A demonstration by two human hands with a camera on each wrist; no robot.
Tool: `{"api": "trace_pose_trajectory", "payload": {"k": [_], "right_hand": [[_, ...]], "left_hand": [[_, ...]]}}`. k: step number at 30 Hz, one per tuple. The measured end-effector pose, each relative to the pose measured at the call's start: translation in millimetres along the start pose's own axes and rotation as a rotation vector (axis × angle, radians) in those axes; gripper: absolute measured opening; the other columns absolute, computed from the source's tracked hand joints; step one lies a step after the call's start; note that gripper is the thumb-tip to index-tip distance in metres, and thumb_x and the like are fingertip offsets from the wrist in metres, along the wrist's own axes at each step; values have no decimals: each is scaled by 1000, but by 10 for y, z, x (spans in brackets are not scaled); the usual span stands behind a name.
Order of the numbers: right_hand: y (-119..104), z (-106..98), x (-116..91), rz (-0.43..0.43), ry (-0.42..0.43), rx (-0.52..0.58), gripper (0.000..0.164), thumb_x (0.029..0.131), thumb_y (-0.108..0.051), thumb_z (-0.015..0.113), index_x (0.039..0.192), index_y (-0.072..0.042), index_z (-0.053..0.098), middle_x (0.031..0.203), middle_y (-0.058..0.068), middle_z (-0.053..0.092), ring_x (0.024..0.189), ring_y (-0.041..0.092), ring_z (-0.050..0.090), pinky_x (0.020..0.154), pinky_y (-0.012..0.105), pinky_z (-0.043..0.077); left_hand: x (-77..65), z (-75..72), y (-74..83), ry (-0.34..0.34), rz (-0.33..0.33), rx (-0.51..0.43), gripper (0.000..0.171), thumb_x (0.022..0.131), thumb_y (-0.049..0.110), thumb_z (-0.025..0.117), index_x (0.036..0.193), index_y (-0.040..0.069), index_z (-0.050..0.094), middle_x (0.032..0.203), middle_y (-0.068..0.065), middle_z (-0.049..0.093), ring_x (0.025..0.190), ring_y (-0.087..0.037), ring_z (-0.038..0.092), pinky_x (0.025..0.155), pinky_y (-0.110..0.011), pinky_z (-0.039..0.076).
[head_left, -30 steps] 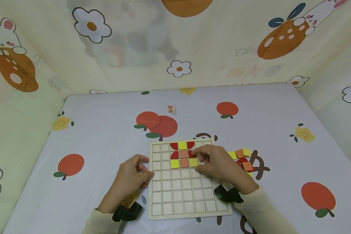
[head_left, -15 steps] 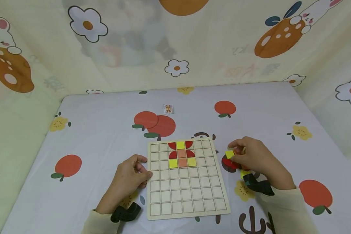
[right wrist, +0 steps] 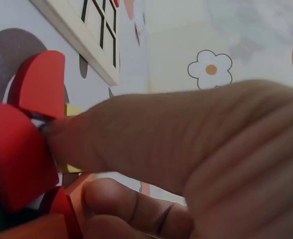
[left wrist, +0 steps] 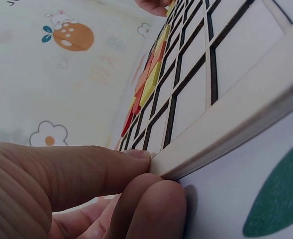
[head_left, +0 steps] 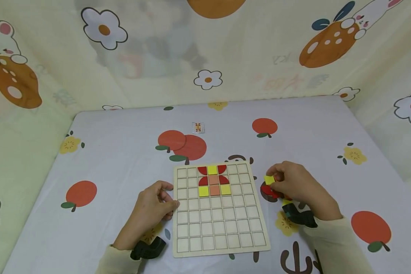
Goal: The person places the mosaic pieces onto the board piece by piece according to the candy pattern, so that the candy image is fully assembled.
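A pale wooden grid board lies on the table, with red quarter-round pieces, yellow squares and orange squares set in its upper middle cells. My left hand grips the board's left edge, thumb on the rim and curled fingers at its side. My right hand is over the loose pile right of the board, pinching a yellow square tile between thumb and forefinger. In the right wrist view, the thumb partly hides that tile; red quarter-round pieces and an orange piece lie close by.
A small patterned card lies behind the board. The tablecloth has printed fruit and flowers, and a printed curtain hangs along the back and sides. Each wrist wears a black device.
My right hand has left the red quarter-round piece at the board's upper cells and moved right to the loose pile, where it stays. The left hand keeps its hold on the board.
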State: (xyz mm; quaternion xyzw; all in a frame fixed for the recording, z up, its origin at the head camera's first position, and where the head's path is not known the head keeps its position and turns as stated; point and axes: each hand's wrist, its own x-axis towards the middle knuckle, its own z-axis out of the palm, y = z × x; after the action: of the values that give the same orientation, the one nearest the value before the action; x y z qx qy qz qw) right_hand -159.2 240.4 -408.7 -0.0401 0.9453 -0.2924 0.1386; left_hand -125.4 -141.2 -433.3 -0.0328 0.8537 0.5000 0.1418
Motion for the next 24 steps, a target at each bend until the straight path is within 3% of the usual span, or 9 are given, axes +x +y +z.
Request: {"api": "trace_pose_trajectory", "payload": {"k": [4,11,16,24], "right_hand": [[-8,4,23,-10,4,11,21,85,-5,77,104,-1,70,82,6,53,69,20,54,52,32,49],[-86,35,80,-59,36,52,12,88,-9,78,96,-8,69,80,2,64,75,20,59,63,32,50],[-152,70,121,-98,46,108,9,90,-10,78,96,-9,72,81,1,66,73,18,59,63,30,51],[-193,88,139,-37,34,205,8,94,-11,74,101,-7,72,87,6,67,65,20,62,55,31,53]], "left_hand": [[0,2,3,0,-6,-2,41,85,1,83,120,1,63,78,-7,63,53,-17,63,51,-28,56],[-1,1,2,2,-1,-1,40,85,1,83,120,1,63,78,-7,63,53,-17,63,51,-27,56],[5,1,-1,1,3,-4,40,85,1,83,120,1,63,78,-7,63,53,-16,63,50,-28,56],[7,-8,5,-2,-1,-16,39,85,1,82,119,1,63,78,-7,63,53,-17,63,51,-28,56]]}}
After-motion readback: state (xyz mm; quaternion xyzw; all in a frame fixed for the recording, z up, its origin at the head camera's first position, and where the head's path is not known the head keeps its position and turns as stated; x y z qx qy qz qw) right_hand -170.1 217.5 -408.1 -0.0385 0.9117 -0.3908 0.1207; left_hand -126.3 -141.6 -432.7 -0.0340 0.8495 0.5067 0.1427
